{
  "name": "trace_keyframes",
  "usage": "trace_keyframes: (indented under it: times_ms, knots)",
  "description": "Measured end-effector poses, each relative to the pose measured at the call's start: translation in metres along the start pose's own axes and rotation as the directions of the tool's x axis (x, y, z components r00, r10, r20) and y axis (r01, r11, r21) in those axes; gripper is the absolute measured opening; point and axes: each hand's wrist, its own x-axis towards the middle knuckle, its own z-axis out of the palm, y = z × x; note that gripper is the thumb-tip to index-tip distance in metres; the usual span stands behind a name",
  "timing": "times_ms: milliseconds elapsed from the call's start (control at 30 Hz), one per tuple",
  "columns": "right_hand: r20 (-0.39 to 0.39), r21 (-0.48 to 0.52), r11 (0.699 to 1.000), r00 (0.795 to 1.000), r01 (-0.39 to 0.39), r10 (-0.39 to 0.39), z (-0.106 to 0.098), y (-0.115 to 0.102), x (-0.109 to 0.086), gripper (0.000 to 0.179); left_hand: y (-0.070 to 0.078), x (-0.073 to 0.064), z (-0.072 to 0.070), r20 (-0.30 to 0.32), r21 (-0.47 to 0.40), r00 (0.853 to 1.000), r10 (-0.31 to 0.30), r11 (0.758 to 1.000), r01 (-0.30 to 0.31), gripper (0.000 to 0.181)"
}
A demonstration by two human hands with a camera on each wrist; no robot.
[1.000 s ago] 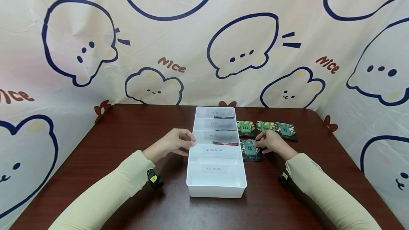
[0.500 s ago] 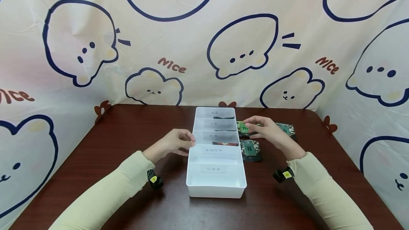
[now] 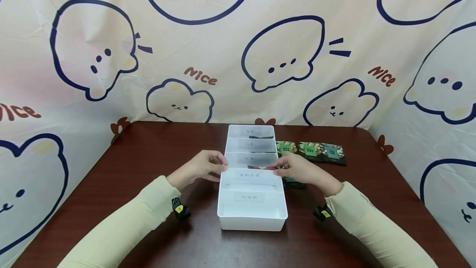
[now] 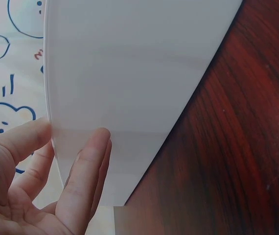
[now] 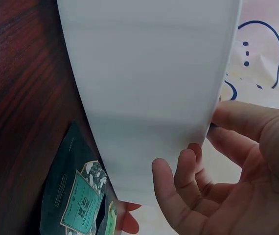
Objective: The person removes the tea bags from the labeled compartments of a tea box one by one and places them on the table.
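Note:
A long white divided box [image 3: 251,223] stands in the middle of the table, its compartments bearing printed labels. My left hand [image 3: 198,168] holds its left rim; in the left wrist view the thumb meets the rim and straighter fingers lie along the outer wall. On the opposite side my right hand [image 3: 303,171] pinches the right rim beside the third compartment, with the other fingers hanging loosely outside. A dark green tea packet [image 5: 83,196] lies against the box, mostly hidden under the right hand in the head view. Dark and red packet edges [image 3: 260,167] show inside the compartments.
Behind the right hand lie three more tea packets in a row: a yellow-green one [image 3: 286,147], a similar one [image 3: 310,149] and a dark green one [image 3: 333,152]. The dark wooden table [image 3: 156,218] meets a cartoon-printed curtain [image 3: 223,53] at the back.
My right hand went from the near tea packet to the far row, then came forward and left onto the box rim. The left hand and the box stayed put.

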Motion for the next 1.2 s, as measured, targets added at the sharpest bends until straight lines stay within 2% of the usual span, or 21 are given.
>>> trace_keyframes:
  times_ms: [133,400,733,900,1033,1200]
  knots:
    - [-0.027,-0.019,1.0,0.999,-0.017,0.017,0.001,-0.002,0.001,0.019,0.002,0.0,0.0,-0.002,0.0,1.0,-0.004,1.0,0.004,0.016]
    - [-0.146,-0.055,0.997,0.988,-0.052,0.044,0.003,-0.005,0.001,0.003,0.002,-0.001,0.001,0.003,-0.001,1.0,0.003,1.0,-0.003,0.016]
    - [-0.218,-0.041,0.999,0.976,-0.021,0.012,0.0,-0.009,0.002,0.022,0.002,-0.001,0.0,0.002,-0.002,1.0,0.006,1.0,-0.006,0.016]
    - [-0.224,-0.004,1.0,0.975,-0.013,0.012,-0.005,-0.011,0.0,0.031,0.003,-0.001,0.001,0.0,-0.006,1.0,0.003,1.0,-0.003,0.016]
    - [-0.234,0.037,0.999,0.972,0.032,-0.022,-0.009,-0.012,-0.003,0.027,0.003,-0.001,0.001,-0.003,-0.006,1.0,0.002,1.0,-0.002,0.015]
    - [-0.256,0.227,0.968,0.966,0.106,-0.045,-0.019,-0.014,-0.009,0.02,0.003,-0.002,0.001,-0.004,-0.009,1.0,0.002,1.0,-0.002,0.015]
